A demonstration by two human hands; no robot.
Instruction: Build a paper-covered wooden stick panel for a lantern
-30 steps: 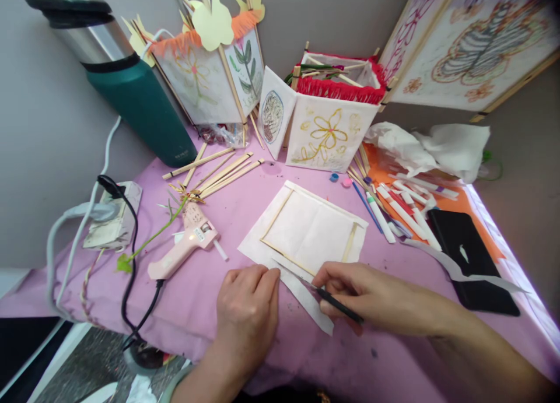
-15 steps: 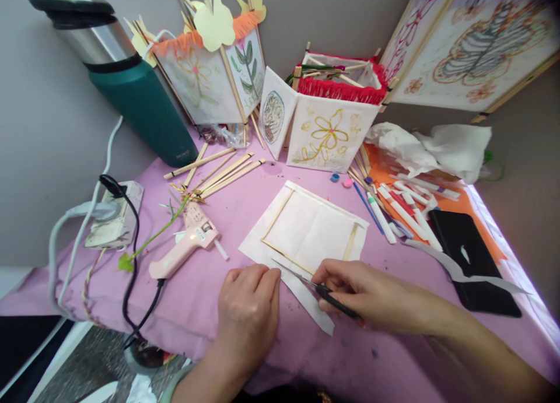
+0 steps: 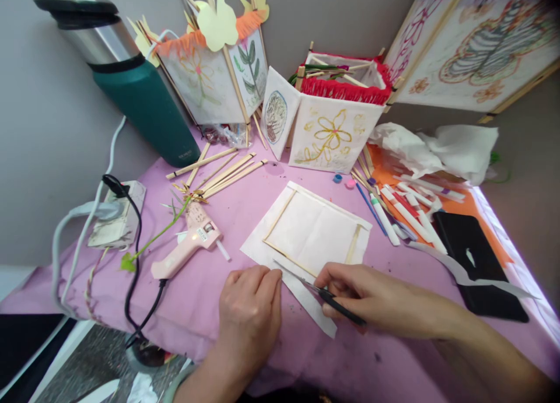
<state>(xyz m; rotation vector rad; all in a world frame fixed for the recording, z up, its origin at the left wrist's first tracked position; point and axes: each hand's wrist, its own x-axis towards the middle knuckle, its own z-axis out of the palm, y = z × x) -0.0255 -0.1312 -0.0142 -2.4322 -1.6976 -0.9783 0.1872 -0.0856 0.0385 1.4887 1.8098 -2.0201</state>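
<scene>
A sheet of white paper (image 3: 321, 225) lies on the purple cloth, with a frame of thin wooden sticks (image 3: 280, 215) on top of it. My right hand (image 3: 350, 292) grips a pair of scissors (image 3: 339, 305) by the black handles. Their blades point left, lying along the paper just outside the frame's near stick. A partly cut strip of paper (image 3: 315, 311) hangs off on the near side, toward me. My left hand (image 3: 251, 301) is closed at the paper's near left edge, its fingers pinching the margin close to the blade tips; the fingertips are partly hidden.
Left of the paper lie a pink glue gun (image 3: 188, 248), loose wooden sticks (image 3: 230, 172) and a power strip (image 3: 118, 216). A teal bottle (image 3: 146, 102) and decorated paper lanterns (image 3: 336, 132) stand behind. To the right are markers (image 3: 406, 213), a black phone-like slab (image 3: 476, 257) and crumpled white paper (image 3: 459, 149).
The view has shifted very slightly. Both hands, the scissors and the paper keep nearly the same positions relative to each other.
</scene>
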